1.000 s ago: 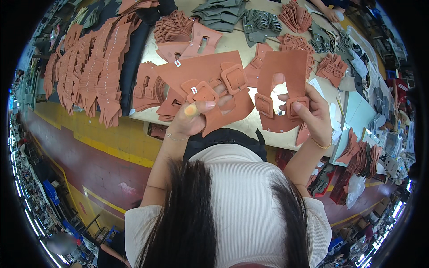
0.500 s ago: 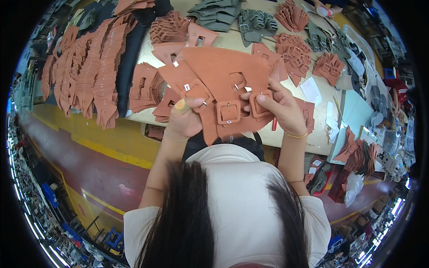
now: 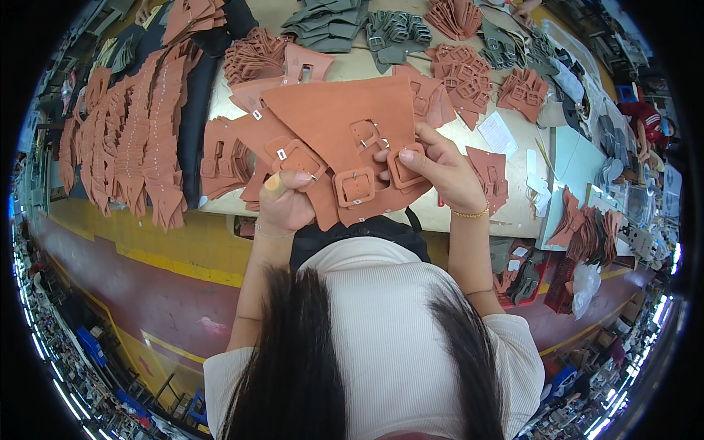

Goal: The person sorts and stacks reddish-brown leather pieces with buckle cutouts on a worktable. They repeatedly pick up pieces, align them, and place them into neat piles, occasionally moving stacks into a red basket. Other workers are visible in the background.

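Between my hands is a fan of terracotta leather strap pieces (image 3: 345,110) with covered square buckles (image 3: 354,188), held up above the near table edge. My left hand (image 3: 286,204) pinches the lower left of the pieces, thumb beside one buckle; a yellowish wrap covers part of that thumb. On the other side, my right hand (image 3: 451,172) grips the rightmost buckle (image 3: 408,167), thumb on top and fingertips partly hidden behind. Small white tags show on several pieces. Directly behind them lie more terracotta pieces (image 3: 308,64) on the table.
Long overlapping rows of terracotta pieces (image 3: 165,125) cover a dark surface at left. Across the pale table (image 3: 381,66) lie dark green stacks (image 3: 326,26), buckled bundles (image 3: 462,77) and a paper sheet (image 3: 499,136). A red basket (image 3: 559,290) stands low right. Another person (image 3: 645,125) is at far right.
The table and the held pieces have shifted a little to the left in the view. Both hands keep the same grip on the leather pieces.
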Tool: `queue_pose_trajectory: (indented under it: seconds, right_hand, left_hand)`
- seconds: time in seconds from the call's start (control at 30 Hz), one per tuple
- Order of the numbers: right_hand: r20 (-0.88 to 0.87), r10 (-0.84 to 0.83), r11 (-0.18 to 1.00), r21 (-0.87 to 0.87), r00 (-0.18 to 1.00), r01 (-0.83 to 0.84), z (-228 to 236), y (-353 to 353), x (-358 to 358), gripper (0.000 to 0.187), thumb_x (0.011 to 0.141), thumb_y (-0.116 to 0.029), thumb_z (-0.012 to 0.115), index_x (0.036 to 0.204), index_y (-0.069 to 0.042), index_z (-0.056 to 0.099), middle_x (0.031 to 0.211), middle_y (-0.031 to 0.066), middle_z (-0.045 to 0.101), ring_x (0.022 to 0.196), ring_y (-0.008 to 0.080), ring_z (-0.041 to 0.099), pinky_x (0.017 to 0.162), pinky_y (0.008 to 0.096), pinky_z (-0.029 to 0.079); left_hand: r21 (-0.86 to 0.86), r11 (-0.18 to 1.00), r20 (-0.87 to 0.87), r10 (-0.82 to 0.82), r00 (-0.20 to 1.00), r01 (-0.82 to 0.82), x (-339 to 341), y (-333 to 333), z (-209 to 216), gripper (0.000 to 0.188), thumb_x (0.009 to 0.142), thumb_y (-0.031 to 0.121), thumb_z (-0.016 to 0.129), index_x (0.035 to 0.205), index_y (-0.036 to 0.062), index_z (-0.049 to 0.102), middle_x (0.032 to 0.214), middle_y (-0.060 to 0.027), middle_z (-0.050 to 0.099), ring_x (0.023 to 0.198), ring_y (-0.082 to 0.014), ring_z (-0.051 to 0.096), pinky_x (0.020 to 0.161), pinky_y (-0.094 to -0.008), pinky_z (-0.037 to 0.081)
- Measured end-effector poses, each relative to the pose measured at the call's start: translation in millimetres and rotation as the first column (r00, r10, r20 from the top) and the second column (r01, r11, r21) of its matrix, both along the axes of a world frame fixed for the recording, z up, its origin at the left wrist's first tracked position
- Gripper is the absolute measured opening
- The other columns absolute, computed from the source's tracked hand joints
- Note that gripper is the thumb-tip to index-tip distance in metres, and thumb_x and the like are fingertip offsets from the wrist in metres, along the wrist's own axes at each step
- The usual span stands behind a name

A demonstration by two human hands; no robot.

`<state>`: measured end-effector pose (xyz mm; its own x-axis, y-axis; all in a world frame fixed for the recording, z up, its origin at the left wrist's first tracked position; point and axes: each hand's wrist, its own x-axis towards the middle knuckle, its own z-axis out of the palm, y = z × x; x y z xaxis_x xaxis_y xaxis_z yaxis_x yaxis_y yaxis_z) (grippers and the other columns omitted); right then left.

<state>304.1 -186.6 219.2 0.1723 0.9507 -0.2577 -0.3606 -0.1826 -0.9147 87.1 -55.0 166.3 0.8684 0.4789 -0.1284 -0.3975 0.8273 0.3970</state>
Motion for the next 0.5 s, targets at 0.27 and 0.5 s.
queue_pose_trajectory:
  seconds: [0.27,0.5]
  right_hand:
    - [0.09,0.079,0.996,0.042,0.993,-0.083,1.8,-3.9,3.0,0.03,0.094,-0.012,0.055,0.119,0.004,0.056,0.104,0.0106,0.068,0.09,0.0156,0.066,0.082,0.0274,0.053]
    - [0.069,0.069,0.997,0.016,0.995,-0.07,5.0,-5.0,3.0,0.034,0.094,-0.012,0.055,0.123,0.004,0.053,0.105,0.011,0.068,0.09,0.0157,0.066,0.082,0.0283,0.053]
  left_hand:
    - [0.051,0.998,0.085,-0.042,0.995,0.037,-2.7,-3.2,4.1,0.073,0.073,0.006,0.052,0.14,-0.0053,0.026,0.143,-0.022,0.035,0.134,-0.0365,0.033,0.111,-0.0514,0.028]
    - [0.153,0.988,0.102,-0.053,0.993,0.037,-0.4,-1.2,9.2,0.069,0.078,0.01,0.052,0.14,-0.0044,0.027,0.143,-0.0217,0.036,0.133,-0.0359,0.035,0.11,-0.0513,0.03]
